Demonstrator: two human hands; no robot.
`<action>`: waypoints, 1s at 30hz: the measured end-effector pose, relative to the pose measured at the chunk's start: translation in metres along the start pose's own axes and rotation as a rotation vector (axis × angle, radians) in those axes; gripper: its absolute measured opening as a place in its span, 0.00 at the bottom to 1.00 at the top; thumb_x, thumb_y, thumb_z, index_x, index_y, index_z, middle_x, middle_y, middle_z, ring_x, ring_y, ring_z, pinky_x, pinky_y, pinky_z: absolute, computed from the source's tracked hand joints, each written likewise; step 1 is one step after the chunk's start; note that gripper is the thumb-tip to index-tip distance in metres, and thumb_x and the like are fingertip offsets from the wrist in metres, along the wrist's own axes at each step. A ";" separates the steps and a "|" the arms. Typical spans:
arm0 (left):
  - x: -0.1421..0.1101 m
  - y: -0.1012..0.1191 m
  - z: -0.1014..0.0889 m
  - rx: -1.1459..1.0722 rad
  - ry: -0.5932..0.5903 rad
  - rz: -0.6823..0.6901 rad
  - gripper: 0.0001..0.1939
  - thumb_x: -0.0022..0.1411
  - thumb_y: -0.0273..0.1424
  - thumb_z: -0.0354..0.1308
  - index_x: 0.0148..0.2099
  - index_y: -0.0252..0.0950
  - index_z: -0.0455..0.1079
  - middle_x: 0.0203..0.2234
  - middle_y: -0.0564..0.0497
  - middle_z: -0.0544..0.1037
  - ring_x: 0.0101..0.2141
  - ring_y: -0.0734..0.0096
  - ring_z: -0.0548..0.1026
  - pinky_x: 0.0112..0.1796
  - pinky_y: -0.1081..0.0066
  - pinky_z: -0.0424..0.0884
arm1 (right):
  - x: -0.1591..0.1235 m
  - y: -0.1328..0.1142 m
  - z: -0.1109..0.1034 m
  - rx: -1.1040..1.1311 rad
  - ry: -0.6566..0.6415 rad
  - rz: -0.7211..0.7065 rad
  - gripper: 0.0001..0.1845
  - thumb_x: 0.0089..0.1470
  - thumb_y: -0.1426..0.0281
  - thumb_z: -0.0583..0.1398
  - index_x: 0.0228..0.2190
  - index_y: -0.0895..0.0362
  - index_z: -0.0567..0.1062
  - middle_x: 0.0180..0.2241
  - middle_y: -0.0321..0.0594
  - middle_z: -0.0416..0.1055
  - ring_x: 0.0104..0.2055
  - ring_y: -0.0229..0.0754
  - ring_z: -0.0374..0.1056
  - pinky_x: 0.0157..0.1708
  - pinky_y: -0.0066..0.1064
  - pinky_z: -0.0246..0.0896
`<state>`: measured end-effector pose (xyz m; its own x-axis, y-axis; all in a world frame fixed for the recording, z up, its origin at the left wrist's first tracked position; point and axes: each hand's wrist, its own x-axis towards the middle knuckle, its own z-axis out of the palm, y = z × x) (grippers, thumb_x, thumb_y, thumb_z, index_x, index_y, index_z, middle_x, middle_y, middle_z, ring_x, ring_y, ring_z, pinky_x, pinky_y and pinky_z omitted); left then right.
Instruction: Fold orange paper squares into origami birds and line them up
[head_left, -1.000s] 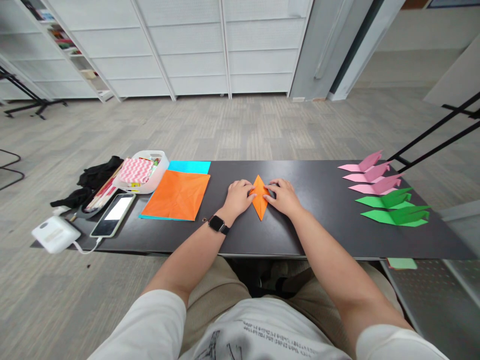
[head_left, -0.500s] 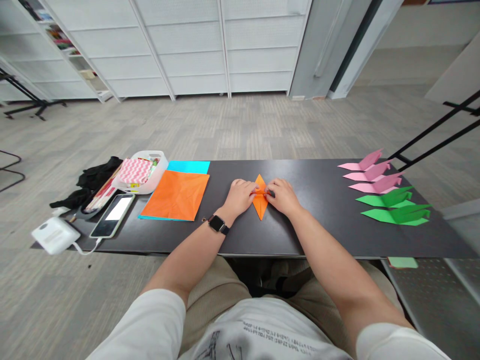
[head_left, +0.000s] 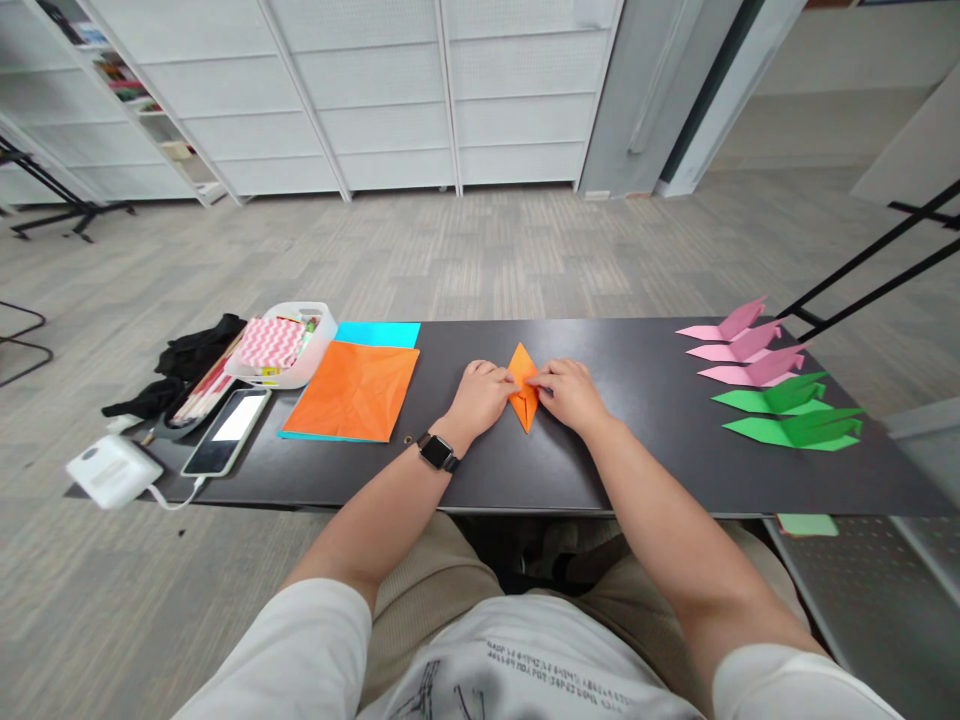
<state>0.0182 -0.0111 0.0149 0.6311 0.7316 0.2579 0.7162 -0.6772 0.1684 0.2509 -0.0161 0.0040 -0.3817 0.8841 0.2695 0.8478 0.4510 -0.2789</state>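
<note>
A folded orange paper, shaped like a narrow diamond, lies on the dark table between my hands. A lengthwise slit shows in its lower half. My left hand, with a watch on its wrist, has its fingers closed at the paper's left corner. At the right corner, the thumb and fingers of my right hand pinch the paper. The fingertips of both hands partly cover the paper's middle.
Orange sheets lie over blue sheets on the left. Beyond them are a white basket, a phone and a white charger. Pink folded paper birds and green ones stand in a row on the right.
The orange paper has turned slightly and shifted a little right and away from me. Its middle flaps look flatter, and my right fingers have moved slightly outward.
</note>
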 end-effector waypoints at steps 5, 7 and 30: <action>0.001 0.002 0.007 -0.061 -0.023 0.082 0.20 0.71 0.22 0.53 0.54 0.43 0.83 0.54 0.48 0.83 0.56 0.62 0.77 0.68 0.53 0.64 | -0.002 -0.001 0.002 -0.031 -0.059 -0.002 0.21 0.64 0.73 0.60 0.50 0.41 0.86 0.46 0.43 0.77 0.49 0.52 0.67 0.50 0.47 0.58; -0.001 0.003 0.007 -0.071 -0.040 0.063 0.21 0.70 0.20 0.53 0.56 0.42 0.82 0.55 0.48 0.83 0.57 0.64 0.78 0.70 0.54 0.62 | -0.004 0.000 0.002 -0.048 -0.051 0.045 0.20 0.64 0.72 0.60 0.49 0.40 0.86 0.45 0.44 0.77 0.48 0.53 0.67 0.48 0.47 0.60; -0.012 0.003 -0.007 -0.107 0.103 -0.098 0.12 0.69 0.34 0.60 0.53 0.40 0.76 0.49 0.44 0.78 0.52 0.54 0.73 0.58 0.52 0.68 | -0.005 0.012 -0.006 0.125 0.072 0.106 0.16 0.58 0.77 0.60 0.33 0.49 0.86 0.40 0.41 0.77 0.46 0.48 0.72 0.49 0.42 0.63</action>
<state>0.0108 -0.0230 0.0189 0.5219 0.7864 0.3305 0.7336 -0.6115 0.2964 0.2652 -0.0160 0.0043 -0.2614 0.9185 0.2966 0.8281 0.3713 -0.4201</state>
